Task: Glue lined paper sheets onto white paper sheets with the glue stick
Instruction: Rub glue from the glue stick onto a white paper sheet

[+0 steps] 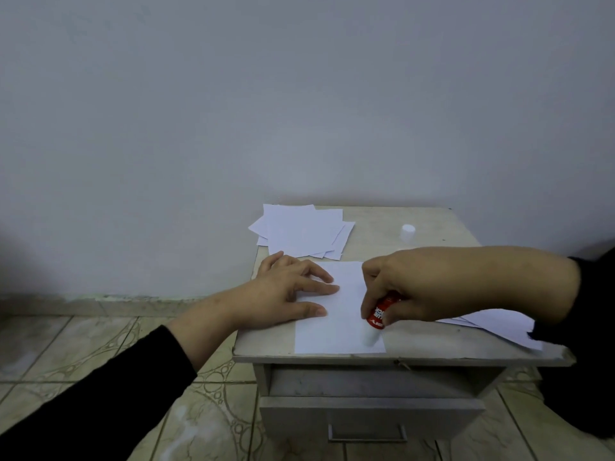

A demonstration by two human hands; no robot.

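The step in hand looks like the gluing itself: the right hand (429, 287) has its fingers curled round a red-labelled glue stick (379, 316) and holds it tilted, its pale tip down on the near right part of a plain white rectangular paper sheet (336, 331). The left hand (286, 291) lies flat with its fingers spread and straight, pressing the far left part of that same sheet so it cannot slide. The sheet lies at the front edge of a small grey-beige bedside cabinet (432, 224), just above its half-open drawer (369, 414).

The next move, as I judge it, calls for steady strokes across the sheet while the left hand keeps it pinned, then a second sheet taken and laid on square before the glue dries. Whether the sheet under the stick is lined or plain I cannot tell (no ruling shows at this size).

The sheet looks flat, clean and uncreased, its near edge in line with the cabinet's front edge. A loose fan of white paper sheets (306, 231) lies behind it by the wall, and more sheets (499, 324) poke out from under the right forearm. A small white cap (408, 229) (probably the stick's) stands well apart at the back right.
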